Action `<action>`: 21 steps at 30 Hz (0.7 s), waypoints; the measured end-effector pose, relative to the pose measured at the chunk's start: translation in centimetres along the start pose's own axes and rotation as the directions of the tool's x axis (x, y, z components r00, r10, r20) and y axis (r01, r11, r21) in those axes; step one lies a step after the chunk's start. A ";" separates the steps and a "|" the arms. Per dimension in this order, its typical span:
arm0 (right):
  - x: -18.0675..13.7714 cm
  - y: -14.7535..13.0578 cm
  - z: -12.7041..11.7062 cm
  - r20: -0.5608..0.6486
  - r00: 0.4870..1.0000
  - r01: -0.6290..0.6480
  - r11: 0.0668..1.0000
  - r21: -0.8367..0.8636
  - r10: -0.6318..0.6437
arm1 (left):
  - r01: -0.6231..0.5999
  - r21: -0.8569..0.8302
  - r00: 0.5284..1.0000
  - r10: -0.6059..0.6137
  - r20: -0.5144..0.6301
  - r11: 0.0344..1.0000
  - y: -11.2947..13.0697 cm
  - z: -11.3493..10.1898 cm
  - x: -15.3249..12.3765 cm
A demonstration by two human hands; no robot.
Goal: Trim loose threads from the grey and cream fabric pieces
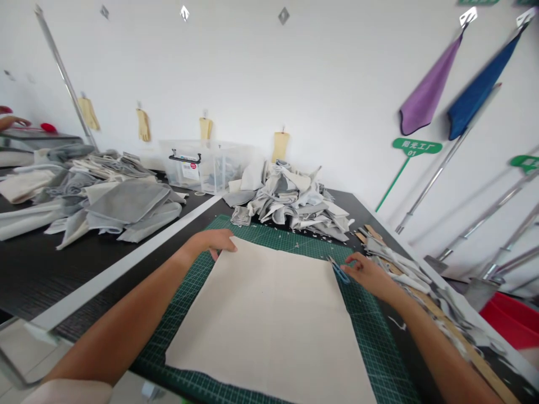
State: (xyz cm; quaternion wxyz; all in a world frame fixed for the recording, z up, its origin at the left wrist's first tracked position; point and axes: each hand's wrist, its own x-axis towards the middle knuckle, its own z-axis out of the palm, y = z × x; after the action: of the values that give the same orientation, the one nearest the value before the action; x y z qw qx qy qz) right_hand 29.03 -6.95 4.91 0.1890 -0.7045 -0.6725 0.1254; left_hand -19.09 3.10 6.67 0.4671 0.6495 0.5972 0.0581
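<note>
A cream fabric piece (269, 320) lies spread on a green cutting mat (370, 331), with a faint crease down its middle. My left hand (217, 241) pinches its far left corner, thumb on top and fingers underneath. At the far right corner, small scissors (339, 272) with blue-grey handles lie across the fabric's edge, points facing away to the left. My right hand (364, 274) is at their handles, with bent fingers and the thumb against a loop. How firmly it grips them is hard to see.
Behind the mat rises a heap of grey and cream scraps (290, 193). Stacked fabric (126, 202) lies to the left, near a clear plastic box (197, 168). Along the right edge run a wooden strip (433, 306) and offcuts (408, 269). A red container (511, 320) stands beyond.
</note>
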 end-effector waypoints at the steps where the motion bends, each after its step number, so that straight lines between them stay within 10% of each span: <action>1: 0.0 0.0 0.3 0.031 1.000 -0.002 1.000 -0.009 0.002 | 0.003 -0.016 1.000 -0.003 0.008 1.000 -0.3 -0.1 -0.1; 8: 0.5 0.0 1.5 0.104 0.995 0.001 0.996 -0.088 0.008 | -0.054 -0.055 0.995 0.058 0.076 0.997 -1.4 -0.8 -0.2; 13: 1.7 0.6 1.7 0.186 0.972 -0.146 0.989 0.005 0.143 | -0.209 -0.098 0.977 0.202 -0.073 0.973 -2.0 0.1 1.2; 21: 2.7 -0.4 -0.2 0.320 0.892 -0.396 0.894 0.209 0.320 | -0.536 -0.165 0.820 0.463 -0.338 0.828 -1.8 3.0 3.9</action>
State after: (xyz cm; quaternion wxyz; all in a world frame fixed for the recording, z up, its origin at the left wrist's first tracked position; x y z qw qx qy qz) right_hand 28.96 -4.31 5.50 0.1599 -0.7603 -0.5262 0.3456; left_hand -17.40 4.43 1.86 0.4234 0.7038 0.4525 0.3473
